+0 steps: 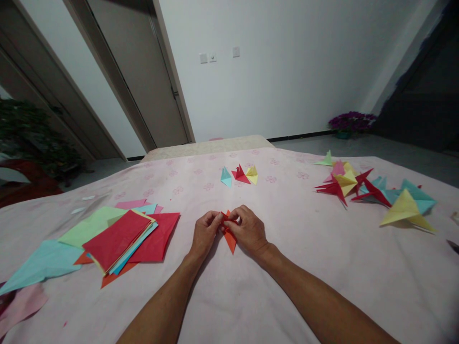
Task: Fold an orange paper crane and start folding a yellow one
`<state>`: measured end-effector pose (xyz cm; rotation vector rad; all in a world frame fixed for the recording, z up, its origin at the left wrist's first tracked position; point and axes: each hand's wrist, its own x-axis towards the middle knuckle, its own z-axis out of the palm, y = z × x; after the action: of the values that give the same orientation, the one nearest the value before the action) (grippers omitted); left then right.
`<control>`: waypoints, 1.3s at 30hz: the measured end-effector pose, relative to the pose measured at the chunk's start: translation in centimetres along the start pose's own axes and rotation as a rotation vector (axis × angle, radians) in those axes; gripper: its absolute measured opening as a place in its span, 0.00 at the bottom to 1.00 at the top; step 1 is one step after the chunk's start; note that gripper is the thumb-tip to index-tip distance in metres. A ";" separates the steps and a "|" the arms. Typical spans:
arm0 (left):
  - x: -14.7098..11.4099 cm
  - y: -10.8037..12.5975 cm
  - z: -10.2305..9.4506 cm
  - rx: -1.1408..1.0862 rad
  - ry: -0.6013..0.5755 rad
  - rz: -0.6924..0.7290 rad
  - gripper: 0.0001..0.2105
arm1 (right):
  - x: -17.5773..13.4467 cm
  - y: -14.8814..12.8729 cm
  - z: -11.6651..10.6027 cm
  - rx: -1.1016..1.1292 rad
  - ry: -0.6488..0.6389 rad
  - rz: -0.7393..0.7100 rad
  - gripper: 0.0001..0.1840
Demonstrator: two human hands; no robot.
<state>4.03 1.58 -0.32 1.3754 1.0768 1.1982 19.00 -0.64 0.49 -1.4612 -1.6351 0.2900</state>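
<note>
My left hand and my right hand meet at the middle of the table, each with fingertips pinched on a small piece of folded origami paper. Its narrow lower point is orange and hangs toward me; a darker red part shows between the fingertips. The fingers cover much of its upper half. Just beyond the hands lie three small folded pieces: a light blue one, a red one and a yellow one.
Coloured paper sheets are piled at the left, with a light blue sheet beside them. Several folded paper cranes cluster at the right, near a yellow folded piece. A pale pink cloth covers the table.
</note>
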 end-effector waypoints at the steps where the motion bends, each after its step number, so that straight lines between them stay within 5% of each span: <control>1: 0.0 0.0 0.0 0.002 -0.004 0.000 0.14 | 0.0 -0.1 0.0 -0.011 0.000 -0.012 0.06; 13: -0.1 0.4 0.3 0.015 -0.010 0.043 0.12 | 0.3 -0.2 -0.2 -0.103 -0.007 -0.115 0.08; 39: 0.2 0.3 0.4 0.035 0.111 0.020 0.09 | 0.9 1.1 0.4 0.138 -0.092 -0.091 0.07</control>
<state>4.43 1.72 -0.02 1.3620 1.1684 1.2887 19.51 0.59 -0.09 -1.2828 -1.7145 0.4163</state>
